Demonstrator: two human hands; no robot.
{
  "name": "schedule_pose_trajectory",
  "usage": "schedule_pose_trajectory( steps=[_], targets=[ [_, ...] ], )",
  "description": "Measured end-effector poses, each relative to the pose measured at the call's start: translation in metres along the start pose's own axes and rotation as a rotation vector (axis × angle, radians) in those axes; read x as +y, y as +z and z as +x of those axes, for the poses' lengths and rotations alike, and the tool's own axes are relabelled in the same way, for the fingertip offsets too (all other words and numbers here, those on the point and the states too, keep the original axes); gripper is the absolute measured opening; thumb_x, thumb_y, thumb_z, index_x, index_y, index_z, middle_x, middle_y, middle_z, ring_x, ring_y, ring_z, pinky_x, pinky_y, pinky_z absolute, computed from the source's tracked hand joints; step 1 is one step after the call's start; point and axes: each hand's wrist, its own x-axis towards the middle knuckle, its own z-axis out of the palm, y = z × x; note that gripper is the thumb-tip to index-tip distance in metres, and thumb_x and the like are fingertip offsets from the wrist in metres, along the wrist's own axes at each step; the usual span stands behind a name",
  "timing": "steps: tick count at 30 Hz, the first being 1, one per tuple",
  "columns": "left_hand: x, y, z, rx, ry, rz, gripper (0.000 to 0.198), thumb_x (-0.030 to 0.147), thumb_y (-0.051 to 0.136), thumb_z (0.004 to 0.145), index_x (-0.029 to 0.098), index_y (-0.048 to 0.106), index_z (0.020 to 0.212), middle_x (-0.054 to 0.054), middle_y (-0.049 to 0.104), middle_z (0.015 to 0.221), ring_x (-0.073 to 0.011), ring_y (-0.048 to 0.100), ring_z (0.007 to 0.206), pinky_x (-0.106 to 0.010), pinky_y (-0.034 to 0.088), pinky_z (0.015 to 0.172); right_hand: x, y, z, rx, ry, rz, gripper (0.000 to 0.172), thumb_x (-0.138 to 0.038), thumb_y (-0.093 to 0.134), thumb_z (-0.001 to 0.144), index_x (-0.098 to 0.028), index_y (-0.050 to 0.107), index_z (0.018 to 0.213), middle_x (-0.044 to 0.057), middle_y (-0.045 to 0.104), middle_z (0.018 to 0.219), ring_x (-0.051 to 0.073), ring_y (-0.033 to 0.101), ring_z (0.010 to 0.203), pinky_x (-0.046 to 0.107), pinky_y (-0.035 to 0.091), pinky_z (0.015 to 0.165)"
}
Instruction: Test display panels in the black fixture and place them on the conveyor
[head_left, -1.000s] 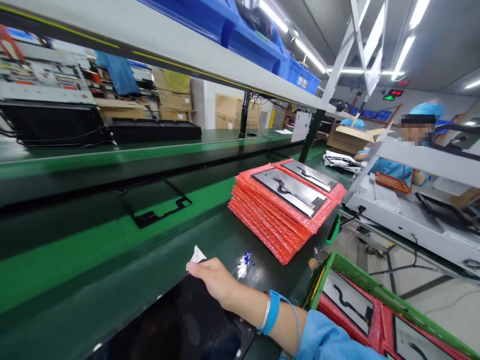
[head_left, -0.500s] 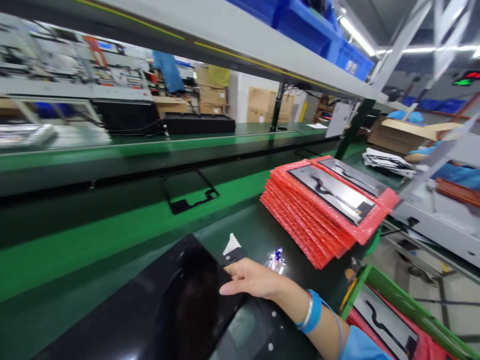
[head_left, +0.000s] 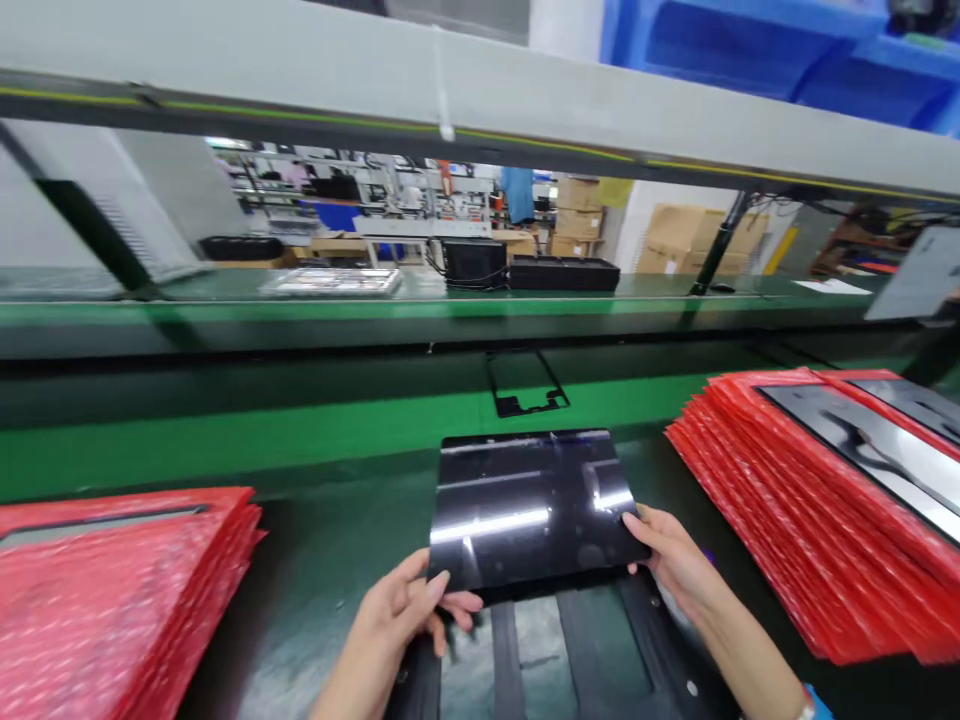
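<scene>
A glossy black screen panel (head_left: 525,510) is held tilted up off the bench, and ceiling light reflects in its face. My left hand (head_left: 401,620) grips its lower left corner, thumb on the front and fingers behind. At the lower right corner, my right hand (head_left: 667,550) pinches the edge with its thumb in front. Beneath the panel lies a black fixture (head_left: 510,650) with strips and pale openings, partly hidden by the panel and my left hand.
Red bubble-wrap sleeves are stacked at left (head_left: 127,600); another red stack (head_left: 810,520) at right carries screen panels on top. A thin black frame (head_left: 529,385) lies on the green strip ahead. A grey shelf beam (head_left: 375,85) crosses overhead, with blue bins (head_left: 727,50) above.
My view has swung left, bringing the left red stack into sight. The black panel has come up off the fixture and tilted, with both hands now on it; earlier only my right hand showed.
</scene>
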Motion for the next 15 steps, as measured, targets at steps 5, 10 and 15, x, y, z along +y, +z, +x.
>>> schedule_pose_trajectory(
  steps=[5,10,15],
  targets=[
    [-0.003,-0.007,-0.002,0.014,0.066,-0.176,0.040,0.043,0.083,0.071,0.010,0.064,0.086,-0.015,0.073,0.066,-0.0170,0.062,0.052,-0.022,0.041,0.045,-0.010,0.006,0.005,-0.070,0.035,-0.047,0.050,-0.056,0.091,0.064,-0.016,0.068,0.083,0.004,0.062,0.071,0.016,0.057,0.057,0.024,0.047,0.048],
    [0.012,-0.029,0.004,0.223,0.247,-0.396,0.041,0.044,0.082,0.070,0.014,0.061,0.088,-0.015,0.075,0.075,-0.0190,0.065,0.061,-0.023,0.043,0.048,-0.035,0.055,0.067,-0.149,0.029,-0.032,0.053,-0.045,0.095,0.059,-0.017,0.069,0.095,0.005,0.066,0.079,0.018,0.062,0.062,0.023,0.046,0.047],
    [0.010,-0.048,0.013,0.425,0.297,-0.540,0.068,0.057,0.073,0.072,0.014,0.052,0.120,-0.018,0.076,0.094,-0.0246,0.069,0.077,-0.027,0.047,0.054,-0.030,0.167,0.166,-0.237,0.040,0.016,0.031,-0.038,0.077,0.088,-0.015,0.066,0.105,0.006,0.067,0.093,0.019,0.066,0.076,0.027,0.053,0.059]
  ],
)
